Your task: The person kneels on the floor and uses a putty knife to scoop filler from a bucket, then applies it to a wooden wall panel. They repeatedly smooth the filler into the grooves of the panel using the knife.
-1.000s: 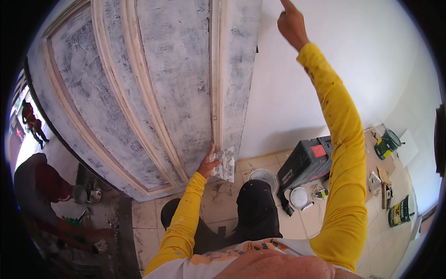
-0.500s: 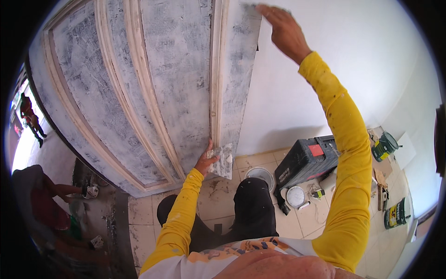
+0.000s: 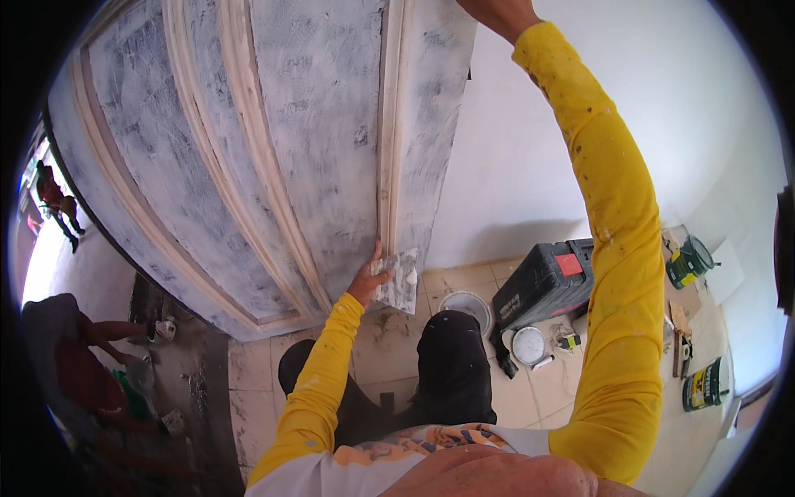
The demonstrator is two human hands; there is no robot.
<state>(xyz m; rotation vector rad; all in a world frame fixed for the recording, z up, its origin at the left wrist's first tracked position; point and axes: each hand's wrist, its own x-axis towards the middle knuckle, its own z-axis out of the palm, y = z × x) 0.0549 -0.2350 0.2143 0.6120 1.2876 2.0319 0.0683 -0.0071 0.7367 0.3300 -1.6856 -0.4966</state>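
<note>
I have the left hand (image 3: 363,286) gripping a smeared plate (image 3: 404,280) before the panelled door (image 3: 315,157) at left. The right hand (image 3: 502,12) is far, fingers cut off; its grip I can't tell. Seemingly surfacing; next calls for even pressure.

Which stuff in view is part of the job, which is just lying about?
Likely in the job:
- smeared flat plate, in the left hand
- patchy grey-white panel; the right hand, cut off at the top, is near its edge

Likely lying about:
- black case
- far dark bucket
- near dark bucket
</note>
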